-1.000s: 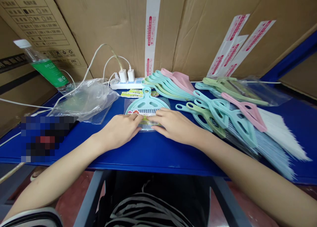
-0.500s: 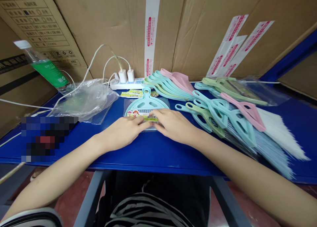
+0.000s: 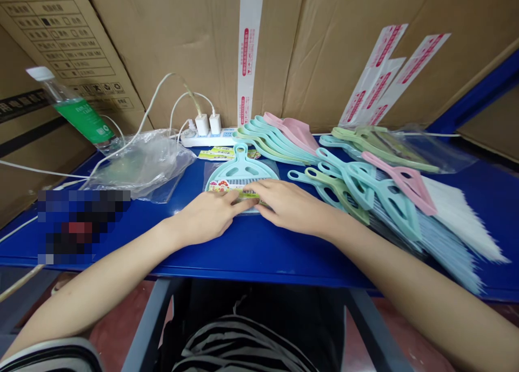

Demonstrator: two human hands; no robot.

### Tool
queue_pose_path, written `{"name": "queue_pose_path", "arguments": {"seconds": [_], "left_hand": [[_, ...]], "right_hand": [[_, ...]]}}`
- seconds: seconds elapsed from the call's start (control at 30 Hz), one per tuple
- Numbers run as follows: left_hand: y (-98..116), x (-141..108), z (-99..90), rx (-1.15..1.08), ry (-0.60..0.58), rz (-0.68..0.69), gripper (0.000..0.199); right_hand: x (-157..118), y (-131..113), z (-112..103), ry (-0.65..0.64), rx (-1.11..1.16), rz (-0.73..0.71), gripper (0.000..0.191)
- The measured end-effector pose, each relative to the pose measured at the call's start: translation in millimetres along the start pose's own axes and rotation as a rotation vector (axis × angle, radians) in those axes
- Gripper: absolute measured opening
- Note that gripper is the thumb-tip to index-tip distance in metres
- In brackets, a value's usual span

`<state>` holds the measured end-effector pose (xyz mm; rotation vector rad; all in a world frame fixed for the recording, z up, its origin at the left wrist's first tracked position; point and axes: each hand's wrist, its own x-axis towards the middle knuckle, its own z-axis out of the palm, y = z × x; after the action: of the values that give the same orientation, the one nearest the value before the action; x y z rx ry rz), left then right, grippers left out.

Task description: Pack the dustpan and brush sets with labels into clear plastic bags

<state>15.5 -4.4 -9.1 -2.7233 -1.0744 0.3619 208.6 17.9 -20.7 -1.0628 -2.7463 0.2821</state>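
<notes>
Midway along the table [image 3: 259, 259], back from its front edge, a blue dustpan [image 3: 242, 165] is laid flat, with bristles [image 3: 244, 182] across it and a printed label [image 3: 221, 186] on top; a clear bag [image 3: 209, 168] is spread around them. The label is partly covered by the left hand [image 3: 207, 215] and right hand [image 3: 294, 207], rested on it with fingers lowered and nearly meeting; whether anything is pinched cannot be told.

This set seems mostly assembled, though whether the bag is closed cannot be seen. Bagged pieces [image 3: 383, 145] are gathered at the back right corner. Stacked dustpans [image 3: 279, 139] near the back edge, brushes [image 3: 450, 247] toward the right edge and spare labels [image 3: 217, 153] are left loose.
</notes>
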Motion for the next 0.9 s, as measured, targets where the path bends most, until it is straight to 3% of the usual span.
{"name": "queue_pose_path", "arguments": {"seconds": [0.27, 0.63, 0.9], "left_hand": [[2.0, 1.0, -2.4, 0.019, -0.006, -0.02, 0.061], [-0.1, -1.4, -2.3, 0.016, -0.001, -0.019, 0.043], [-1.7, -2.7, -0.9, 0.032, 0.026, -0.002, 0.052]], "right_hand": [[-1.0, 0.0, -5.9, -0.026, -0.07, 0.048, 0.022], [-2.8, 2.1, -5.5, -0.006, -0.113, 0.054, 0.023], [-2.8, 2.0, -7.5, -0.005, -0.153, 0.031, 0.021]]}}
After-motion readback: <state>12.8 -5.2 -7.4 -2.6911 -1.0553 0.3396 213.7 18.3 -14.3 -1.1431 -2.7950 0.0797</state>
